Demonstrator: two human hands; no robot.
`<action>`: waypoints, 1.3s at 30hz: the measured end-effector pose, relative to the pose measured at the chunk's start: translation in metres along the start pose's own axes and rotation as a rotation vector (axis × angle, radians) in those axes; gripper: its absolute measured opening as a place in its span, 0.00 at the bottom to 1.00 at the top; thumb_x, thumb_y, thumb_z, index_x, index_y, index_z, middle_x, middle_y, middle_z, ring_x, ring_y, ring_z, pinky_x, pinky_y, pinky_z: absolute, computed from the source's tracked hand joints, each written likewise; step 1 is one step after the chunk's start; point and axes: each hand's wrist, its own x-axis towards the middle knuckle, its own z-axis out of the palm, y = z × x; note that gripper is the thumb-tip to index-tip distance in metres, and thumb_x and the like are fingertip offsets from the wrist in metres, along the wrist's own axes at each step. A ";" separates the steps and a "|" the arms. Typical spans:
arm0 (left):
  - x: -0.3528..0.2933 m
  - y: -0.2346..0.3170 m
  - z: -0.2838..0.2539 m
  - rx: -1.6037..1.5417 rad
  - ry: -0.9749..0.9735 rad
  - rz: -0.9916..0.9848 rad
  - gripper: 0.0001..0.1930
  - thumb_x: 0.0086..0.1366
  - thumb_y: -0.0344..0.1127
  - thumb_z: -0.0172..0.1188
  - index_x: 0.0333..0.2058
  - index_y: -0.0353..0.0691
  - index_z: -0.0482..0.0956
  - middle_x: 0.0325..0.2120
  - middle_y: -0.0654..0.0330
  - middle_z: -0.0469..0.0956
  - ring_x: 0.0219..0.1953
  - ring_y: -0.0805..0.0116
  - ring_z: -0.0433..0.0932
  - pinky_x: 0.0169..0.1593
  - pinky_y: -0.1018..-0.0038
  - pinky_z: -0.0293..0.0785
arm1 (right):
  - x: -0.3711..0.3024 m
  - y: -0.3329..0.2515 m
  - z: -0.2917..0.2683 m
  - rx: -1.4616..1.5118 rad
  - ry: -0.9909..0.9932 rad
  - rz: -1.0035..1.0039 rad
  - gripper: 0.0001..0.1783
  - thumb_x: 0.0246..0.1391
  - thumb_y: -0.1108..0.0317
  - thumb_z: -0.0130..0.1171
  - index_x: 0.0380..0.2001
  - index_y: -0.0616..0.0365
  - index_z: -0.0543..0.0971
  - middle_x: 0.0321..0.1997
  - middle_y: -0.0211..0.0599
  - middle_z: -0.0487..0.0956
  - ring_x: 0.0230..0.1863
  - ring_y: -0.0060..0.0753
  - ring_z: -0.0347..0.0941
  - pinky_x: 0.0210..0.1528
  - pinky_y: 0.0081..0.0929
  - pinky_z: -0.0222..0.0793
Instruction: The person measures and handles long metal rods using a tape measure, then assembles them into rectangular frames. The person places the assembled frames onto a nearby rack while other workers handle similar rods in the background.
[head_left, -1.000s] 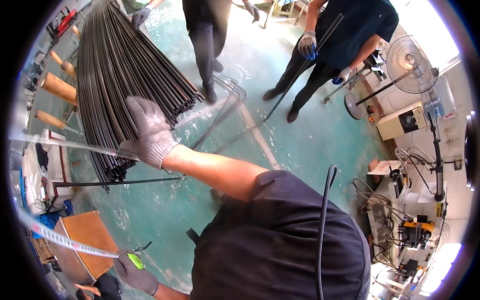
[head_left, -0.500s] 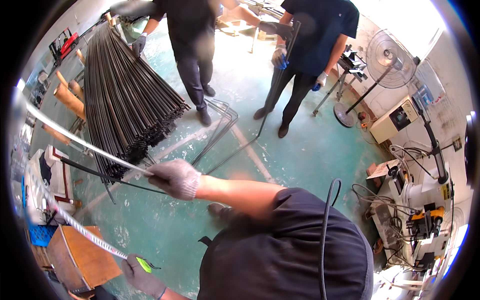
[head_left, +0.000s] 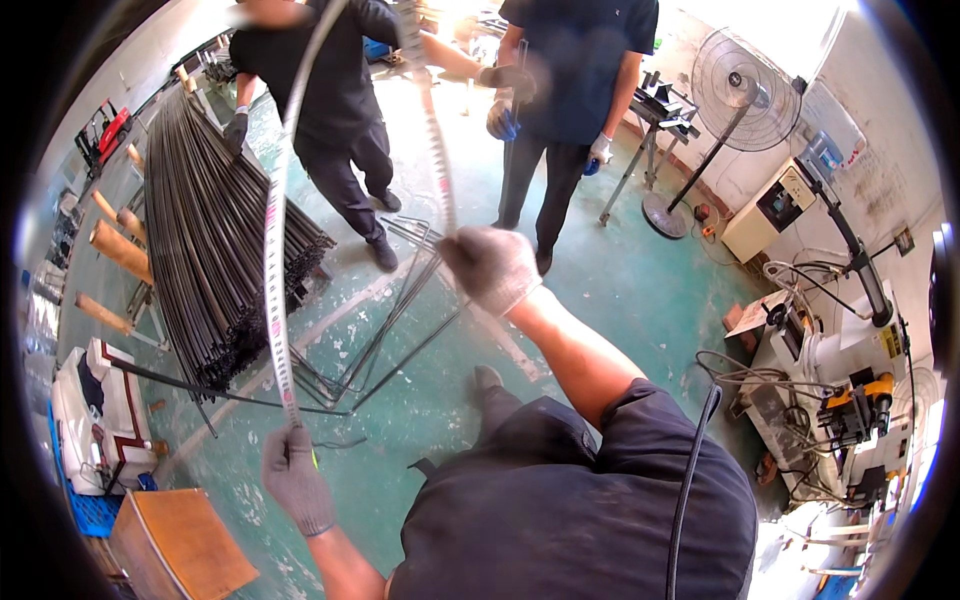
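Note:
A long white measuring tape (head_left: pixel 272 250) arches up in front of me in a loop, with one length running down to each hand. My left hand (head_left: pixel 297 482), in a grey glove, is closed on its lower end; a bit of bright green shows beside the fingers. Higher and to the right, my right hand (head_left: pixel 490 268) wears a knitted glove and is closed around the other length of tape. Below and beyond the hands, bent dark metal rods (head_left: pixel 385 325) lie on the green floor.
A large bundle of dark rods (head_left: pixel 200 230) lies at the left, where one person (head_left: pixel 320 110) rests a gloved hand. Another person (head_left: pixel 570 80) stands farther right. A pedestal fan (head_left: pixel 735 90) and machinery with cables (head_left: pixel 820 420) line the right. A wooden box (head_left: pixel 190 540) stands lower left.
Both hands have moved: the right one up and to the right, the left one upward and slightly right. The tape has swung from the left side to upright in front of me.

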 end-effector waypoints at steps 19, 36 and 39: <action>0.167 0.125 0.274 0.091 -0.235 0.215 0.08 0.74 0.32 0.67 0.39 0.30 0.83 0.29 0.68 0.74 0.33 0.79 0.70 0.38 0.78 0.68 | 0.169 0.246 -0.059 -0.233 0.251 0.102 0.19 0.64 0.56 0.70 0.25 0.57 0.81 0.22 0.45 0.79 0.24 0.52 0.77 0.30 0.38 0.73; 0.269 0.181 0.346 0.098 -0.362 0.201 0.16 0.75 0.42 0.67 0.43 0.31 0.86 0.25 0.66 0.74 0.29 0.77 0.68 0.35 0.72 0.68 | 0.244 0.330 -0.013 -0.515 0.295 0.265 0.22 0.66 0.45 0.64 0.29 0.52 0.83 0.28 0.47 0.84 0.35 0.60 0.83 0.38 0.49 0.79; 0.273 0.177 0.352 0.087 -0.396 0.152 0.16 0.75 0.42 0.67 0.43 0.31 0.86 0.25 0.66 0.75 0.30 0.77 0.70 0.36 0.72 0.69 | 0.244 0.337 -0.007 -0.480 0.324 0.244 0.21 0.66 0.47 0.65 0.28 0.53 0.82 0.29 0.46 0.85 0.35 0.60 0.83 0.38 0.49 0.79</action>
